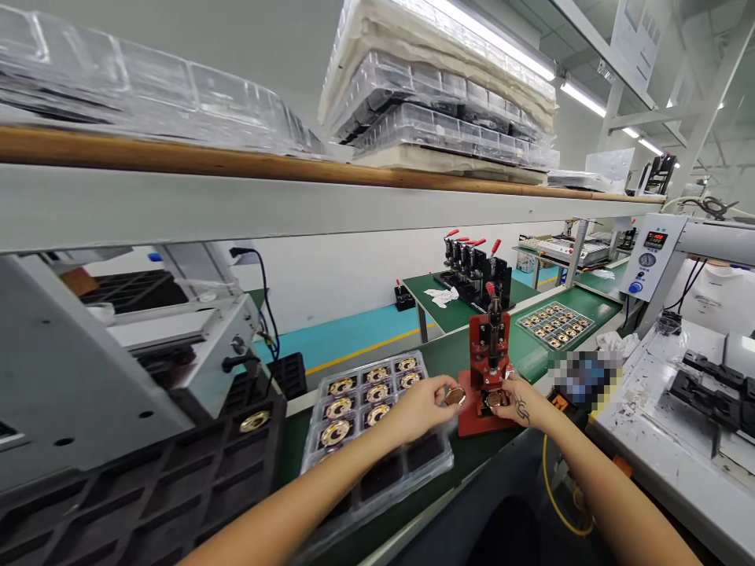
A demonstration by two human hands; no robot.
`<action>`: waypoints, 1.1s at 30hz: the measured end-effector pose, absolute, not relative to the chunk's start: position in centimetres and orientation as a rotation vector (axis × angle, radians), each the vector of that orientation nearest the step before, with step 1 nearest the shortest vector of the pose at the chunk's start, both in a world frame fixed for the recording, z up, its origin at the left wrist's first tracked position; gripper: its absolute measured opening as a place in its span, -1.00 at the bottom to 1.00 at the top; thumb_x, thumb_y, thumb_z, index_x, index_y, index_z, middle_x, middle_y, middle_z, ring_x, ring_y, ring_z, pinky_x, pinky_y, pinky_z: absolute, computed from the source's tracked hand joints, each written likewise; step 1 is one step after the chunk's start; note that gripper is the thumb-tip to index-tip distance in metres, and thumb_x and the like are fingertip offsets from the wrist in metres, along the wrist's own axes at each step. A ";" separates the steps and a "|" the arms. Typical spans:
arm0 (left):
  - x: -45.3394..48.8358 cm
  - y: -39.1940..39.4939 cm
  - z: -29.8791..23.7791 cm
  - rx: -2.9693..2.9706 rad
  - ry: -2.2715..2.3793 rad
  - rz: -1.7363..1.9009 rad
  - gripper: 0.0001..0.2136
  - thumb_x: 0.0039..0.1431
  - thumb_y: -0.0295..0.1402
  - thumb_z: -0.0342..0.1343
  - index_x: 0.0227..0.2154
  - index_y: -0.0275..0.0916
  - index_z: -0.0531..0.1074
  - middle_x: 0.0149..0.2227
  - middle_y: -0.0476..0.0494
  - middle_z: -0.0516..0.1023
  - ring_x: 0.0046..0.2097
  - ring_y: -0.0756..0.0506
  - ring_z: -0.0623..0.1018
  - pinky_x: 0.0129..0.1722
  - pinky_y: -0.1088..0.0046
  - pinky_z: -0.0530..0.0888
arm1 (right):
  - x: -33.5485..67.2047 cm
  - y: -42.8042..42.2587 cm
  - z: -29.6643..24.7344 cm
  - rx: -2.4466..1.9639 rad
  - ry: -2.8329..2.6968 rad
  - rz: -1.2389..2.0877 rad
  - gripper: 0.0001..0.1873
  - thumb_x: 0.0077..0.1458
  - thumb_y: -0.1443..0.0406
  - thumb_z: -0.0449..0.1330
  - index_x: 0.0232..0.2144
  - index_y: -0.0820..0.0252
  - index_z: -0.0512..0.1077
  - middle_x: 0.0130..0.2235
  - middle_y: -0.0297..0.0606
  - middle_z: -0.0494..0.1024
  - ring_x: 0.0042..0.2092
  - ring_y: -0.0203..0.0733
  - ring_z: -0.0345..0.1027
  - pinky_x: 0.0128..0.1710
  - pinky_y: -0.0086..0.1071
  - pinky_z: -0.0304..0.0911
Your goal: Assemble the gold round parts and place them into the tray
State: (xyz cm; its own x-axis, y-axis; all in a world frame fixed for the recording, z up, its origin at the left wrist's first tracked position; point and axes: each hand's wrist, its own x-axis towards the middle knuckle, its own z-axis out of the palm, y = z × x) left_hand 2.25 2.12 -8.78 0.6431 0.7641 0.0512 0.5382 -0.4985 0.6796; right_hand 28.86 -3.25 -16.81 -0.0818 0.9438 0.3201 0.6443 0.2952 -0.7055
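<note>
Between the thumb and fingers of my left hand [421,409] is a round, copper-coloured disc [455,395] with a shiny rim, held just left of the red toggle press [489,342]. My right hand [522,402] reaches to the foot of the press, its fingers closed at a second round part [494,399] with a rose-gold rim, which sits low in the fixture. Left of the press, under my left forearm, lies a clear plastic tray [445,456] with several gold ring-shaped parts [339,409] in its compartments.
A black compartment tray [194,479] with one gold ring is at the left. Beyond the press lies another filled clear tray [554,324]. A white machine [654,393] stands right, near a phone-like device [587,377]. A shelf [295,196] with stacked trays crosses above.
</note>
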 end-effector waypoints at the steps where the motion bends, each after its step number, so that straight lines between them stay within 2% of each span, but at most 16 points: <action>1: 1.2 2.0 -8.3 2.223 1.019 0.474 -0.72 0.10 -0.18 0.21 -0.18 -0.20 0.59 -0.51 0.12 0.22 -0.46 -0.05 0.28 -0.43 0.46 0.15 | 28.5 -3.0 -16.6 -1.408 -1.847 0.527 -0.82 0.08 0.33 0.45 -0.25 0.22 0.57 -0.18 -0.28 0.60 -0.16 -0.14 0.48 -0.10 -0.23 0.41; 5: -2.0 1.0 -7.1 2.195 1.029 0.556 -0.71 0.09 -0.17 0.23 -0.18 -0.19 0.61 -0.46 0.07 0.29 -0.42 -0.07 0.34 -0.40 0.45 0.26 | 28.6 -3.3 -15.7 -1.378 -1.917 0.575 -0.81 -0.09 0.42 0.46 -0.35 0.17 0.62 -0.26 -0.31 0.63 -0.21 -0.11 0.48 -0.18 -0.33 0.38; 7: -3.4 0.3 -6.7 2.189 1.016 0.628 -0.72 0.09 -0.17 0.26 -0.18 -0.17 0.62 -0.38 -0.01 0.43 -0.36 -0.10 0.43 -0.34 0.43 0.36 | 29.6 -3.8 -14.8 -1.410 -1.881 0.553 -0.85 -0.09 0.35 0.48 -0.40 0.16 0.61 -0.36 -0.34 0.60 -0.31 -0.15 0.45 -0.29 -0.36 0.35; 8: -4.1 -0.1 -6.4 2.197 1.010 0.657 -0.73 0.10 -0.17 0.26 -0.17 -0.15 0.63 -0.32 -0.05 0.50 -0.33 -0.12 0.47 -0.32 0.42 0.40 | 30.3 -3.9 -14.0 -1.429 -1.850 0.532 -0.87 -0.04 0.27 0.46 -0.44 0.16 0.59 -0.43 -0.36 0.56 -0.38 -0.17 0.42 -0.34 -0.37 0.33; 11: -5.3 -1.3 -4.9 2.256 0.980 0.710 -0.76 0.15 -0.20 0.25 -0.14 -0.10 0.62 -0.15 -0.12 0.59 -0.27 -0.13 0.53 -0.30 0.43 0.47 | 32.2 -2.9 -9.8 -1.457 -1.710 0.423 -0.55 0.30 0.01 0.21 -0.52 0.14 0.50 -0.57 -0.33 0.44 -0.43 -0.13 0.38 -0.36 -0.31 0.32; 13: -5.1 -2.0 -3.8 2.301 0.934 0.738 -0.77 0.19 -0.24 0.23 -0.10 -0.08 0.61 -0.09 -0.12 0.59 -0.23 -0.13 0.55 -0.28 0.43 0.49 | 32.4 -1.4 -5.8 -1.426 -1.621 0.343 -0.43 0.43 -0.09 0.00 -0.38 0.15 0.54 -0.41 -0.19 0.57 -0.25 -0.01 0.48 -0.20 -0.22 0.38; 15: -4.2 -2.6 -2.7 2.339 0.864 0.756 -0.78 0.21 -0.29 0.21 -0.09 -0.09 0.59 -0.05 -0.13 0.60 -0.18 -0.14 0.57 -0.26 0.42 0.50 | 31.4 0.3 -1.6 -1.370 -1.595 0.333 -0.38 0.43 -0.16 -0.04 -0.13 0.17 0.57 -0.17 -0.09 0.66 -0.04 0.05 0.51 -0.04 -0.17 0.40; 16: -3.7 -2.9 -2.3 2.356 0.832 0.760 -0.78 0.21 -0.30 0.20 -0.09 -0.09 0.58 -0.05 -0.14 0.61 -0.17 -0.15 0.57 -0.26 0.42 0.51 | 30.6 0.8 0.4 -1.337 -1.597 0.349 -0.36 0.44 -0.18 -0.05 -0.02 0.17 0.56 -0.11 -0.08 0.67 0.00 0.04 0.52 0.00 -0.17 0.40; 18: -3.0 -3.3 -1.7 2.382 0.793 0.772 -0.78 0.21 -0.32 0.18 -0.10 -0.10 0.57 -0.06 -0.14 0.62 -0.17 -0.15 0.58 -0.25 0.40 0.51 | 28.4 0.9 3.4 -1.273 -1.603 0.382 -0.28 0.47 -0.19 -0.16 0.08 0.19 0.52 -0.11 -0.12 0.68 -0.05 -0.02 0.57 -0.02 -0.18 0.44; 20: -2.9 -3.6 -1.5 2.396 0.792 0.809 -0.79 0.20 -0.32 0.19 -0.10 -0.11 0.57 -0.08 -0.13 0.63 -0.18 -0.15 0.58 -0.22 0.38 0.52 | 26.5 -0.5 4.7 -1.193 -1.591 0.359 -0.26 0.49 -0.17 -0.23 0.08 0.20 0.51 -0.15 -0.17 0.69 -0.12 -0.07 0.58 -0.03 -0.19 0.46; 22: -3.3 -3.9 -1.6 2.399 0.815 0.842 -0.79 0.20 -0.30 0.20 -0.11 -0.10 0.58 -0.10 -0.10 0.65 -0.20 -0.15 0.60 -0.20 0.36 0.53 | 25.4 -3.0 4.2 -1.102 -1.570 0.232 -0.34 0.51 -0.13 -0.16 0.01 0.16 0.55 -0.17 -0.19 0.69 -0.12 -0.07 0.58 0.01 -0.19 0.44; 27: -4.1 -4.6 -2.3 2.358 0.873 0.805 -0.76 0.17 -0.29 0.23 -0.09 -0.08 0.61 -0.16 -0.05 0.70 -0.27 -0.14 0.61 -0.23 0.38 0.54 | 25.4 -7.7 -1.3 -1.014 -1.689 -0.181 -0.51 0.52 0.10 -0.07 -0.18 0.06 0.63 -0.07 -0.17 0.73 0.18 0.06 0.48 0.25 0.01 0.25; 30: -3.3 -5.1 -2.2 2.351 0.836 0.773 -0.78 0.17 -0.33 0.21 -0.12 -0.09 0.60 -0.18 -0.04 0.71 -0.25 -0.15 0.61 -0.20 0.39 0.53 | 25.7 -8.3 -3.6 -1.023 -1.799 -0.281 -0.68 0.46 0.27 0.04 -0.12 0.04 0.63 0.00 -0.20 0.74 0.26 0.10 0.43 0.31 0.10 0.15; 33: -2.1 -5.8 -1.8 2.359 0.805 0.756 -0.78 0.17 -0.35 0.19 -0.12 -0.09 0.59 -0.16 -0.04 0.70 -0.23 -0.13 0.61 -0.20 0.40 0.52 | 25.7 -8.6 -4.0 -1.049 -1.823 -0.288 -0.68 0.44 0.34 0.06 0.06 0.07 0.58 0.14 -0.16 0.68 0.36 0.10 0.33 0.35 0.12 0.08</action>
